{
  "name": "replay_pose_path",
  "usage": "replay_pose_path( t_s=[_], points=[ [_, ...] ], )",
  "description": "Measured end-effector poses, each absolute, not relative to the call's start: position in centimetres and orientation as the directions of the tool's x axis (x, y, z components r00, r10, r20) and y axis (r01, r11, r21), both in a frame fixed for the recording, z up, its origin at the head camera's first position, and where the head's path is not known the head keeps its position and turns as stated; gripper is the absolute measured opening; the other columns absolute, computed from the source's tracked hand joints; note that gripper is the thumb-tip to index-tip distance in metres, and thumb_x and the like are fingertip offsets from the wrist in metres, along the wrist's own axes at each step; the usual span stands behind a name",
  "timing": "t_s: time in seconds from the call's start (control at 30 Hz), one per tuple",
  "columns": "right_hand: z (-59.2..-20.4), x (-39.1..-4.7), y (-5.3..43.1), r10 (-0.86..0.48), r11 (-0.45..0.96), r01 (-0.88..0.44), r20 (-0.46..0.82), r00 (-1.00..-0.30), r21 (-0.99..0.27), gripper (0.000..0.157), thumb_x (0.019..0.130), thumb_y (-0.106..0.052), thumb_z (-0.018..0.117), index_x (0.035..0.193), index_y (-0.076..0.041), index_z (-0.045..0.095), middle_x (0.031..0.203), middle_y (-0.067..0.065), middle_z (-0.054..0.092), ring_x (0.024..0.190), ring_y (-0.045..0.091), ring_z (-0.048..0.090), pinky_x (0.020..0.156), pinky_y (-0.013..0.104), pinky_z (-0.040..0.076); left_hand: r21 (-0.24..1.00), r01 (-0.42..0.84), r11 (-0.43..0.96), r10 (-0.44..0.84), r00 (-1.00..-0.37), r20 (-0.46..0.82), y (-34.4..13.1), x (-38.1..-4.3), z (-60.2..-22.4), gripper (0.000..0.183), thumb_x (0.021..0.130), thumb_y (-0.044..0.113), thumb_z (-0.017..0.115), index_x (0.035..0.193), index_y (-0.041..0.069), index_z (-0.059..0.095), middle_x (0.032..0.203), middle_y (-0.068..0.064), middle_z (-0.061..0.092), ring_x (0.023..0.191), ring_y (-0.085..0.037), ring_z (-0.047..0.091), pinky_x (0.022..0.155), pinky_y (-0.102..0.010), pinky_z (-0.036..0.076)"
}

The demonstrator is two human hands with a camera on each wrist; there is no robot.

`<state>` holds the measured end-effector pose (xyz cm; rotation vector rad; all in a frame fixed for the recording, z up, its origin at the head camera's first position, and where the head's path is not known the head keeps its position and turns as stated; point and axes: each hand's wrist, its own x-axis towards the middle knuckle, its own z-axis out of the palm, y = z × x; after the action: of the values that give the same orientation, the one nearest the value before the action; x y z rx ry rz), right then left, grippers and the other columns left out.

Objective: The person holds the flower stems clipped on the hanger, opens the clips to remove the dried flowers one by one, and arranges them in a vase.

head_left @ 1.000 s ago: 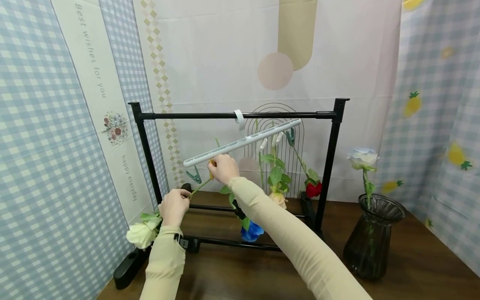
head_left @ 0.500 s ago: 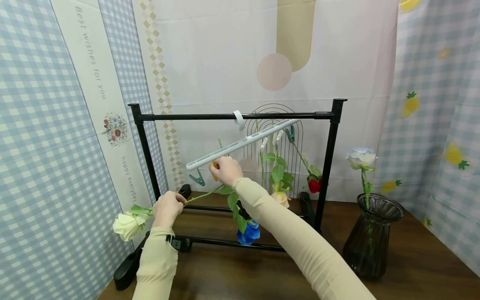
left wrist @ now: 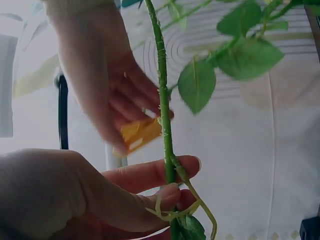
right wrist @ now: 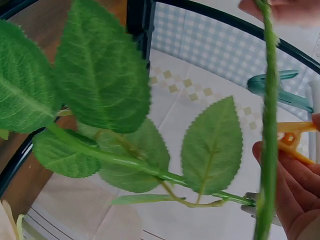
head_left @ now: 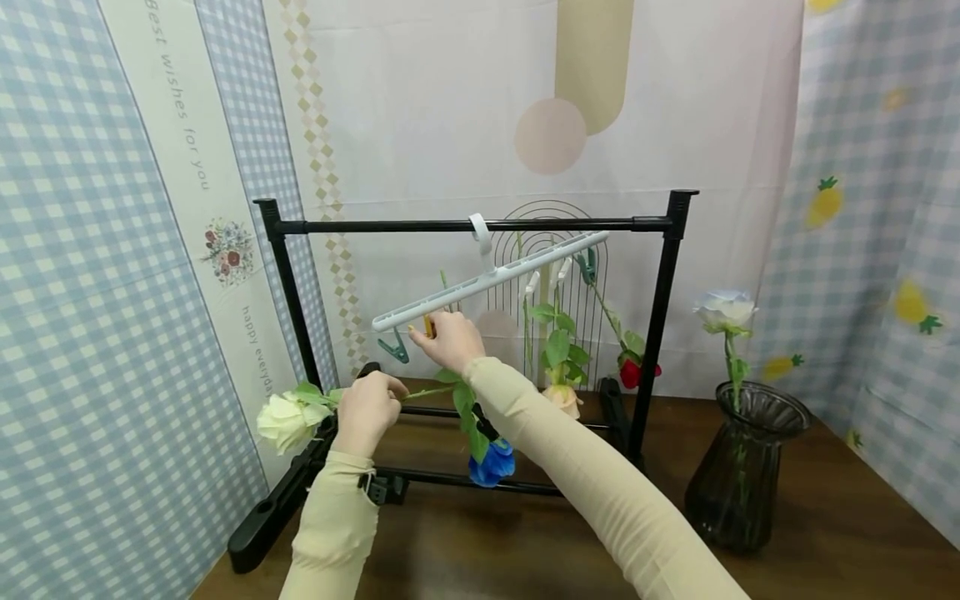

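My left hand (head_left: 367, 412) pinches the stem of a white rose (head_left: 288, 421), whose bloom lies to its left. The stem (left wrist: 164, 95) runs past the orange clip in the left wrist view; I cannot tell whether they touch. With thumb and fingers my right hand (head_left: 453, 342) grips the orange clip (right wrist: 292, 137), under the lower left end of a tilted white hanger (head_left: 450, 296). Beside it a green clip (head_left: 393, 346) hangs with nothing in it. A blue rose (head_left: 492, 462) hangs head down below my right hand; its upper stem is partly hidden.
The hanger hooks over a black rack (head_left: 375, 226). At its right end hang a peach rose (head_left: 562, 400) and a red rose (head_left: 630, 372), heads down. A dark glass vase (head_left: 738, 483) holding another white rose (head_left: 726, 312) stands right on the wooden table (head_left: 480, 550).
My left hand first went left with the white rose, then back right and slightly up. The stem now lies flatter. My right hand stays at the orange clip.
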<state>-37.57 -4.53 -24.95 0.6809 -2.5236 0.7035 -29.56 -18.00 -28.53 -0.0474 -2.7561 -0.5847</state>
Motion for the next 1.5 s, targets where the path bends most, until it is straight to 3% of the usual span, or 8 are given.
replay_pose_path(
  t_s=[0.3, 0.43, 0.53, 0.67, 0.87, 1.13, 1.27, 1.5],
  points=[
    [-25.5, -36.7, -4.3, -0.334, 0.747, -0.56, 0.526, -0.782, -0.359, 0.036, 0.097, -0.042, 0.055, 0.079, -0.01, 0.054, 0.06, -0.002, 0.049, 0.049, 0.009, 0.039, 0.046, 0.019, 0.029, 0.292, 0.211, 0.933, 0.051, -0.88, 0.471, -15.6, -28.7, -29.4, 0.033, 0.077, -0.007, 0.061, 0.094, 0.014, 0.079, 0.089, -0.008, 0.075, 0.06, -0.02, 0.061, 0.051, -0.029, 0.043],
    [-25.6, -36.1, -4.2, -0.331, 0.764, -0.55, 0.528, -0.782, -0.337, 0.041, 0.097, -0.047, 0.052, 0.078, -0.012, 0.059, 0.06, -0.002, 0.052, 0.049, 0.01, 0.043, 0.046, 0.02, 0.03, 0.214, 0.266, 0.94, 0.104, -0.821, 0.561, -14.9, -28.5, -30.0, 0.034, 0.075, -0.009, 0.063, 0.093, 0.015, 0.079, 0.089, -0.005, 0.074, 0.072, -0.026, 0.065, 0.07, -0.042, 0.051],
    [-25.7, -35.8, -4.2, -0.336, 0.771, -0.555, 0.541, -0.771, -0.312, 0.041, 0.098, -0.047, 0.05, 0.08, -0.012, 0.064, 0.064, 0.0, 0.06, 0.051, 0.012, 0.05, 0.047, 0.021, 0.035, 0.199, 0.302, 0.932, 0.124, -0.783, 0.609, -14.2, -28.5, -30.4, 0.032, 0.075, -0.01, 0.063, 0.091, 0.013, 0.078, 0.088, -0.004, 0.071, 0.077, -0.027, 0.063, 0.081, -0.048, 0.049],
    [-25.8, -35.4, -4.2, -0.355, 0.759, -0.577, 0.553, -0.754, -0.3, 0.04, 0.099, -0.044, 0.049, 0.088, -0.012, 0.069, 0.071, 0.001, 0.068, 0.054, 0.012, 0.056, 0.05, 0.022, 0.039, 0.182, 0.333, 0.925, 0.126, -0.723, 0.679, -13.5, -28.2, -30.9, 0.031, 0.074, -0.012, 0.064, 0.086, 0.013, 0.077, 0.08, -0.003, 0.067, 0.074, -0.025, 0.057, 0.083, -0.046, 0.046],
    [-26.2, -34.7, -3.3, -0.341, 0.714, -0.61, 0.589, -0.732, -0.345, 0.035, 0.101, -0.037, 0.049, 0.088, -0.01, 0.069, 0.066, 0.002, 0.065, 0.05, 0.011, 0.051, 0.05, 0.021, 0.037, 0.135, 0.325, 0.936, 0.121, -0.658, 0.743, -12.4, -27.0, -31.0, 0.026, 0.072, -0.011, 0.068, 0.082, 0.013, 0.076, 0.082, -0.002, 0.066, 0.08, -0.025, 0.057, 0.085, -0.044, 0.044],
    [-26.7, -32.1, -1.1, -0.258, 0.674, -0.699, 0.81, -0.526, -0.239, 0.021, 0.099, -0.021, 0.053, 0.104, -0.01, 0.07, 0.095, 0.004, 0.074, 0.085, 0.017, 0.069, 0.071, 0.029, 0.055, 0.107, 0.316, 0.943, 0.111, -0.598, 0.794, -11.3, -25.5, -30.8, 0.032, 0.068, -0.01, 0.071, 0.086, 0.016, 0.076, 0.086, -0.001, 0.065, 0.085, -0.023, 0.056, 0.089, -0.043, 0.042],
    [-27.2, -30.1, 1.0, -0.254, 0.708, -0.696, 0.874, -0.414, -0.123, 0.016, 0.094, -0.011, 0.059, 0.105, -0.01, 0.071, 0.096, 0.004, 0.073, 0.086, 0.018, 0.068, 0.072, 0.031, 0.055, 0.081, 0.338, 0.938, 0.127, -0.55, 0.825, -10.9, -25.4, -31.0, 0.035, 0.067, -0.011, 0.072, 0.087, 0.017, 0.076, 0.084, 0.001, 0.064, 0.083, -0.022, 0.055, 0.088, -0.041, 0.042],
    [-29.0, -27.1, 4.3, -0.301, 0.777, -0.629, 0.861, -0.41, -0.028, 0.023, 0.086, -0.007, 0.069, 0.108, -0.012, 0.069, 0.099, 0.004, 0.072, 0.086, 0.018, 0.067, 0.075, 0.033, 0.054, 0.056, 0.346, 0.937, 0.149, -0.536, 0.831, -9.7, -25.0, -31.2, 0.035, 0.066, -0.009, 0.074, 0.087, 0.018, 0.075, 0.083, 0.001, 0.063, 0.082, -0.02, 0.053, 0.088, -0.04, 0.041]
  ],
)
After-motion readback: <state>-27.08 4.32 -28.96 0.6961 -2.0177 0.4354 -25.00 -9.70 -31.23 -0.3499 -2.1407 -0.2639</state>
